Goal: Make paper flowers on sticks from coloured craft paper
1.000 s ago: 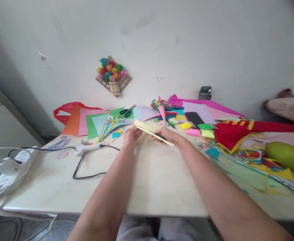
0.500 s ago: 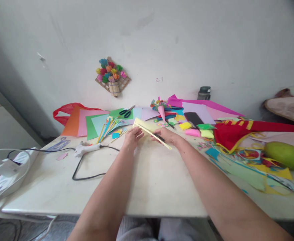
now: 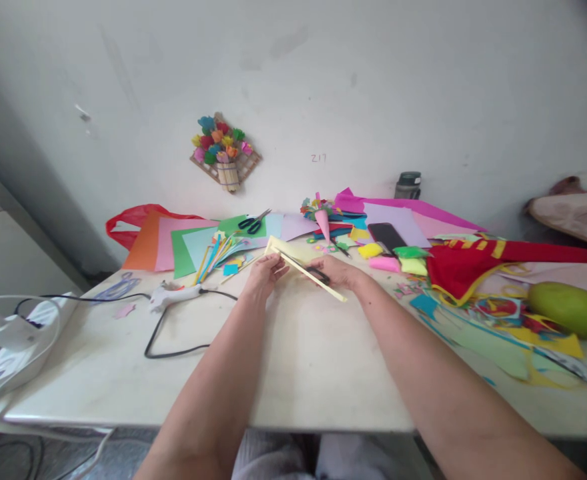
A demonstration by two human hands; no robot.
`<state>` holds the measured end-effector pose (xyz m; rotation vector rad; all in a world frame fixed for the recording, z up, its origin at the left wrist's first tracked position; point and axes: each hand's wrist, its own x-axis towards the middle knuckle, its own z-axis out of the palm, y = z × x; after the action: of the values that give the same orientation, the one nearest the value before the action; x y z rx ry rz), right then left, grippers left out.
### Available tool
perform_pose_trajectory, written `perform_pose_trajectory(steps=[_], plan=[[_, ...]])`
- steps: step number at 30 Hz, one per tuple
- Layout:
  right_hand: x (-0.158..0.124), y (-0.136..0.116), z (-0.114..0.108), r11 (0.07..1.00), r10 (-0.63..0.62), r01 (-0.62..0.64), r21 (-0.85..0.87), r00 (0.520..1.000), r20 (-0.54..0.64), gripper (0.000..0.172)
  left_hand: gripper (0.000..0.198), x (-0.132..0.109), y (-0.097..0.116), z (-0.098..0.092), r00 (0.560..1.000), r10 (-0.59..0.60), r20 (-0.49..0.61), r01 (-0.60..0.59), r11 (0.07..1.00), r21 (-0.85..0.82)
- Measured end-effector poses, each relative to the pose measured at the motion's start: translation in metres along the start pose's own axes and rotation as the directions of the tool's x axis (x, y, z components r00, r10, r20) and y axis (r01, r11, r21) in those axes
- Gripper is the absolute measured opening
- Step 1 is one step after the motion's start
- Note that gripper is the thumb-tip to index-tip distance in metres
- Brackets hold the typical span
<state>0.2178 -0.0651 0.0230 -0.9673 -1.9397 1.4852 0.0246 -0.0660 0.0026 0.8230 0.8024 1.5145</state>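
Observation:
My left hand (image 3: 268,272) is closed on the left end of a pale yellow sheet of paper (image 3: 301,251), held up over the table. Black-handled scissors (image 3: 318,273) are in my right hand (image 3: 334,269), fingers wrapped round the handles. Their blades lie along the sheet's near edge, where a narrow yellow strip (image 3: 331,291) slants down to the right. Part of the blades is hidden by the paper. A small blue paper square (image 3: 231,269) and thin paper strips lie just left of my left hand.
A white glue gun (image 3: 171,297) with a black cord lies at the left, near a power strip (image 3: 3,367). Coloured sheets, a second pair of scissors (image 3: 254,222) and a phone (image 3: 386,237) lie at the back. Paper scraps and a green fruit (image 3: 571,309) are at the right.
The scissors' handles have turned and spread a little in my right hand. The strip's lower end has shifted slightly right and down. My left hand stays nearly in place.

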Motion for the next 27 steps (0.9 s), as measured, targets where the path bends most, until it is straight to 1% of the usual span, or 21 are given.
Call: perform_pose_trajectory(steps=[4, 9, 15, 22, 27], plan=[[-0.001, 0.003, -0.004, 0.998, -0.058, 0.057, 0.029, 0.997, 0.041, 0.012, 0.008, 0.001, -0.001, -0.002, 0.999, -0.007, 0.044, 0.007, 1.0, -0.001], [-0.002, 0.004, -0.006, 0.998, -0.068, 0.067, 0.006, 0.995, 0.071, 0.018, 0.015, 0.0, -0.001, -0.001, 0.997, -0.006, 0.083, 0.005, 1.0, 0.011], [0.001, 0.004, -0.005, 0.996, -0.09, 0.089, 0.02, 0.995, 0.05, 0.023, 0.019, -0.003, -0.002, 0.003, 0.993, -0.012, 0.116, 0.007, 0.999, 0.041], [0.001, -0.002, 0.001, 0.996, -0.071, 0.069, 0.058, 0.997, 0.043, 0.024, 0.018, -0.003, -0.003, 0.002, 0.994, -0.023, 0.108, 0.016, 0.998, 0.058], [0.0, -0.006, 0.004, 0.996, -0.049, 0.047, 0.074, 0.999, 0.015, 0.022, 0.015, -0.005, -0.002, 0.004, 0.994, -0.009, 0.106, 0.005, 0.999, 0.038]])
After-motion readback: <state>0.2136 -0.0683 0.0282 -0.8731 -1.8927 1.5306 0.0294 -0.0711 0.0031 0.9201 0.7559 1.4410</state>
